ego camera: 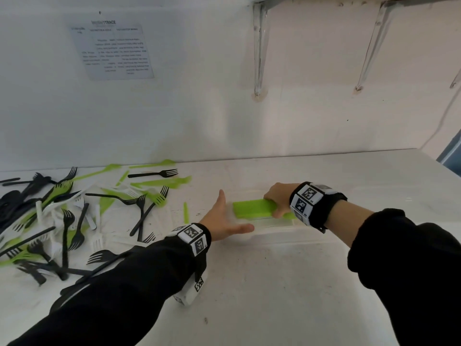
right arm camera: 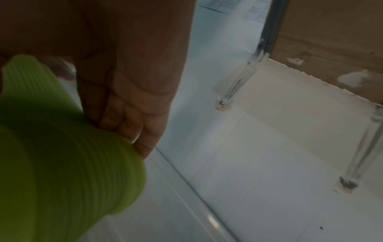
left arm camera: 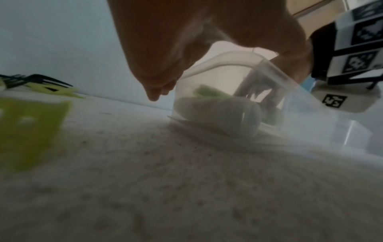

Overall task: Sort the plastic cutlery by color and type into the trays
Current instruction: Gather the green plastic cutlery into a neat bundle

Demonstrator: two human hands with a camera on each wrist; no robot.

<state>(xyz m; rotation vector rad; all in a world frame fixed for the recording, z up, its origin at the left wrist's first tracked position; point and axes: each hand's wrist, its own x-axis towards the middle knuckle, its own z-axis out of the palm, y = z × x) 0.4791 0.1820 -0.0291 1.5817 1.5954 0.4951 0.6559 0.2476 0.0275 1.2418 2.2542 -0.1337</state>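
**One green bundle going into the tray**

One stack of green cutlery handles (ego camera: 254,208) sits gripped in the right hand (ego camera: 278,199), fingers (right arm camera: 132,124) wrapped round it, the bundle lying lengthwise over the clear plastic tray (ego camera: 274,229) on the white counter (ego camera: 249,283). Which type the pieces are I cannot tell; the working ends are hidden. The left hand (ego camera: 223,221) holds nothing, its fingers straight and spread against the tray's left end, apparently steadying it.

Off to the left lies the unsorted heap (ego camera: 62,221): black forks, green forks and knives, white pieces, all tangled. A single green piece (ego camera: 185,212) lies alone between heap and tray.

As I judge it, the risk lies in the release. The tray is light and clear, and a shove from the bundle could slide it if the left hand lifts early. Let go unevenly, the stack could fan out or hang over the rim.
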